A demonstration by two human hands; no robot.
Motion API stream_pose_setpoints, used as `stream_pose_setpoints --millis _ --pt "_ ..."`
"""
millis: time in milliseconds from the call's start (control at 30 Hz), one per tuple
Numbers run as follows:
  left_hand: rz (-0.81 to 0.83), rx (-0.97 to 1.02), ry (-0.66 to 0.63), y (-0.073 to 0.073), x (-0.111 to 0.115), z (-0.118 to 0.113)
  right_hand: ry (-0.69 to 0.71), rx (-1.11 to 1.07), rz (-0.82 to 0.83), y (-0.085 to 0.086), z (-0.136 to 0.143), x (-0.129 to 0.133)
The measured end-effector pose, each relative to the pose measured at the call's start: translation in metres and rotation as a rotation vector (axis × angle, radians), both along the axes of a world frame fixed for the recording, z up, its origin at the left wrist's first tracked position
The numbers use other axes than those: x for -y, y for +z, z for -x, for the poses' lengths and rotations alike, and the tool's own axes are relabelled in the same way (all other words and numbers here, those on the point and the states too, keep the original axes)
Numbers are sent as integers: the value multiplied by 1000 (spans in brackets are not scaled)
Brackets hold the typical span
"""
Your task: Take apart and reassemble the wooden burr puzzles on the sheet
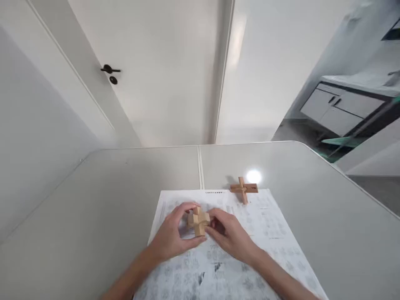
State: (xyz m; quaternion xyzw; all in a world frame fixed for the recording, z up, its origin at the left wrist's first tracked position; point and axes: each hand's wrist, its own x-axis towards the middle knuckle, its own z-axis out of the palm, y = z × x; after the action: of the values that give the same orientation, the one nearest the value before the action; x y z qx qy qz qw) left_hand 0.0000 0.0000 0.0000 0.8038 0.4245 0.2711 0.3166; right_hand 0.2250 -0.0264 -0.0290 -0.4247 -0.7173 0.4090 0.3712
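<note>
Between my two hands is a light wooden burr puzzle (199, 221) made of interlocked blocks, held just over a printed sheet (218, 266). My left hand (175, 231) grips it from the left, thumb at the near end and fingers at the far end. On the other side, the thumb and fingers of my right hand (229, 233) close on the puzzle's right end. A darker wooden cross-shaped puzzle (243, 188) lies past my right hand, at the sheet's far edge.
The sheet lies on a grey table (78, 216) with a seam (200, 166) down its far half. Beyond the table stand a white door (165, 75) with a black handle (109, 69) and, to the right, a low white cabinet (340, 106).
</note>
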Motion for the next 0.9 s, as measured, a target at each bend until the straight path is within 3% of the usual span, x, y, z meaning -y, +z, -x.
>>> stream_pose_setpoints --millis 300,467,667,900 --pt "-13 61 60 -6 4 0 -79 -76 -107 14 -7 3" --pt "-124 29 5 -10 2 3 -39 -56 17 11 -9 2" --pt "-305 44 -114 -7 1 4 39 -195 186 10 -14 -1" --pt "-366 32 -192 -8 0 1 87 -88 126 17 -21 -4"
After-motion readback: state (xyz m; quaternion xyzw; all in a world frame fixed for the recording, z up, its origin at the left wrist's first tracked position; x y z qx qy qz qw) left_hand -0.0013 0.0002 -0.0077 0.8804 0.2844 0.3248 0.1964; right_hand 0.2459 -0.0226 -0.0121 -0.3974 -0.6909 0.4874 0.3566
